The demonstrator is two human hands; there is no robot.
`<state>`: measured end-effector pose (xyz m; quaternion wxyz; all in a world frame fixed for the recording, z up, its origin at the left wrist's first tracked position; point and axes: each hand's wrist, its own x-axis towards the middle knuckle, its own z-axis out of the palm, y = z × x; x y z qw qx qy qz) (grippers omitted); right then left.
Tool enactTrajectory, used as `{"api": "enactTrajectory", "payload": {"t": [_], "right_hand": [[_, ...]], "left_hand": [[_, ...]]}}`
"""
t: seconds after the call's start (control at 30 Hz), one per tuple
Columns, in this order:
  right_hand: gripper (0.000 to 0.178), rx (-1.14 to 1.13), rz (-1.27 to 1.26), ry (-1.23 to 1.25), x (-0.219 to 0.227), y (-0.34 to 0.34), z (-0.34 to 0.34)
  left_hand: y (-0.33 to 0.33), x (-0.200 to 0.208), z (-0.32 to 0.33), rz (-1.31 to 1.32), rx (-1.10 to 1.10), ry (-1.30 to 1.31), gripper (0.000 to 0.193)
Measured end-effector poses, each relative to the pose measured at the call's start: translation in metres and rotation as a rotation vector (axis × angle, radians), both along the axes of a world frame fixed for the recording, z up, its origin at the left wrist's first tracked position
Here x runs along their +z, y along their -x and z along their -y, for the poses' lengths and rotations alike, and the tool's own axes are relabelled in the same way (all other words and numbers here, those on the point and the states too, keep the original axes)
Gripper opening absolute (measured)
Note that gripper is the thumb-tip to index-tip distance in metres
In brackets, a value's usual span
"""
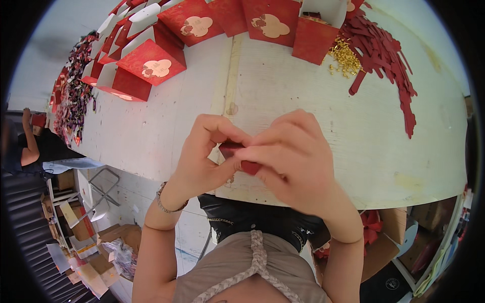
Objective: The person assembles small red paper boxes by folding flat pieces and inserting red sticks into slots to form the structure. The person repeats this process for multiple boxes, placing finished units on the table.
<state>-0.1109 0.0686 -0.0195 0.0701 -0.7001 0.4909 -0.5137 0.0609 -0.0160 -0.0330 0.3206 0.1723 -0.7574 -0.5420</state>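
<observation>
Above the near edge of the table, both my hands meet on a small dark red strip (250, 167). It looks like the flat strips in the pile at the right. My left hand (207, 156) pinches it between thumb and fingers. My right hand (298, 156) is closed on the same strip from the other side, its fingers covering most of it. Whether a small fastener is between my fingertips is hidden. The pile of dark red strips (376, 48) lies beside a heap of small gold fasteners (345, 58) at the far right.
Open red boxes with pale flower-shaped labels, such as this red box (154, 63), line the far side of the white table (283, 86). Many small wrapped items (73, 86) are heaped at the left. Another person (30, 136) works at the far left. Cardboard boxes (121, 240) stand below.
</observation>
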Motion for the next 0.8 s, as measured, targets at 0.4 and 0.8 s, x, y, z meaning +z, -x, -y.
{"api": "enactTrajectory", "payload": {"t": [0.4, 0.8], "right_hand": [[0.023, -0.08, 0.454, -0.298, -0.02, -0.006, -0.014], [0.021, -0.074, 0.344, -0.222, -0.03, 0.005, -0.028]], "left_hand": [[0.004, -0.003, -0.01, 0.077, 0.082, 0.255, 0.027], [0.001, -0.009, -0.01, 0.104, 0.073, 0.286, 0.019]]}}
